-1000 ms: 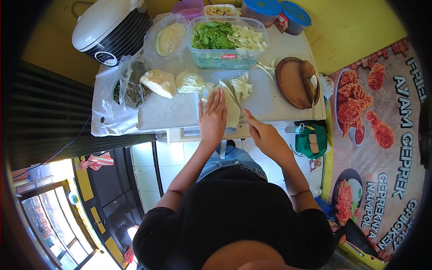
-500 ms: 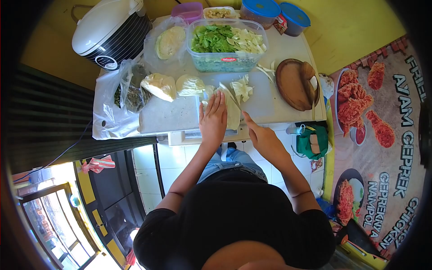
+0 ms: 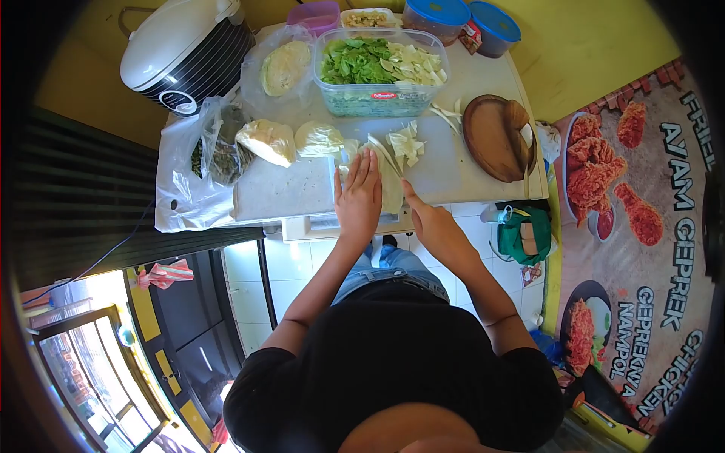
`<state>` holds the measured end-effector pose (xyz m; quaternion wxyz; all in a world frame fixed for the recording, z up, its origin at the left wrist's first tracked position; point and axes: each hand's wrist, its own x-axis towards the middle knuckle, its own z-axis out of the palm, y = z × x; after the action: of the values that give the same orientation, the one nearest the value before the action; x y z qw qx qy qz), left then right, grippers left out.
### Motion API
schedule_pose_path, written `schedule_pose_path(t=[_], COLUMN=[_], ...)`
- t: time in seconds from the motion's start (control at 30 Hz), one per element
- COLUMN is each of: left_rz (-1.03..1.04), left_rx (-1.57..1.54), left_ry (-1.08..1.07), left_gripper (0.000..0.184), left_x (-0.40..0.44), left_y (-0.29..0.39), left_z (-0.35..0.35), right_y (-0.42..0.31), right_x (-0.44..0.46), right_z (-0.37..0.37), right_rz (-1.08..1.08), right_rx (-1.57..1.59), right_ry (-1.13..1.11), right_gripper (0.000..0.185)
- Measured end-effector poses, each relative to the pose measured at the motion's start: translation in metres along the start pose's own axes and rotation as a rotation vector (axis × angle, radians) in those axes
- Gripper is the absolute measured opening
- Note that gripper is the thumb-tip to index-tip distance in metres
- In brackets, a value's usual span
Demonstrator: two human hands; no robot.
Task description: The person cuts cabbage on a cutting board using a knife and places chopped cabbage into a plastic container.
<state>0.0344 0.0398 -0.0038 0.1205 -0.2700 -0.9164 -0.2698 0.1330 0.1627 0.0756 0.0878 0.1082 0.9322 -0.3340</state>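
Observation:
My left hand (image 3: pixel 358 200) lies flat with outstretched fingers on pale cabbage leaves (image 3: pixel 392 198) at the table's front edge. Beside it, my right hand (image 3: pixel 436 230) is closed around a knife (image 3: pixel 390 157), index finger extended along it. The blade slants across the leaves, close to my left fingertips; its handle is hidden in my hand. Cut cabbage pieces (image 3: pixel 406 145) sit just beyond the blade. Toward the left are a cabbage chunk (image 3: pixel 319 140) and a larger cabbage piece (image 3: pixel 266 143).
Behind the hands stands a clear tub (image 3: pixel 381 106) of green leaves and cut cabbage. A wooden mortar (image 3: pixel 487 143) with a pestle is on the right. Far left are a plastic bag (image 3: pixel 223 151) and a rice cooker (image 3: pixel 189 57). Blue-lidded containers (image 3: pixel 495 30) stand at the back.
My right hand and the knife have shifted slightly forward and left. My left hand stays in nearly the same place on the cabbage leaves.

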Motion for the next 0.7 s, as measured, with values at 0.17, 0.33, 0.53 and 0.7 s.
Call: schedule_pose_path(t=[0.17,0.33,0.53,0.7], left_rz=[-0.001,-0.002,-0.012,-0.013], left_rx=[-0.003,-0.017,-0.03,-0.037], left_ry=[0.001,-0.005,-0.01,-0.005], left_gripper=[0.04,0.04,0.04,0.04], left_x=[0.0,0.0,0.001,0.0], left_y=[0.0,-0.001,0.001,0.0], left_z=[-0.001,-0.002,-0.004,-0.001], right_y=[0.001,-0.003,-0.001,0.01], right_x=[-0.015,-0.015,-0.016,-0.016], right_z=[-0.01,-0.002,0.011,0.001], right_rz=[-0.019,0.031,0.059,-0.018], right_rx=[-0.046,-0.057,-0.027,-0.148], right_ry=[-0.043,-0.094,-0.112,-0.047], right_gripper=[0.058,0.062,0.08,0.062])
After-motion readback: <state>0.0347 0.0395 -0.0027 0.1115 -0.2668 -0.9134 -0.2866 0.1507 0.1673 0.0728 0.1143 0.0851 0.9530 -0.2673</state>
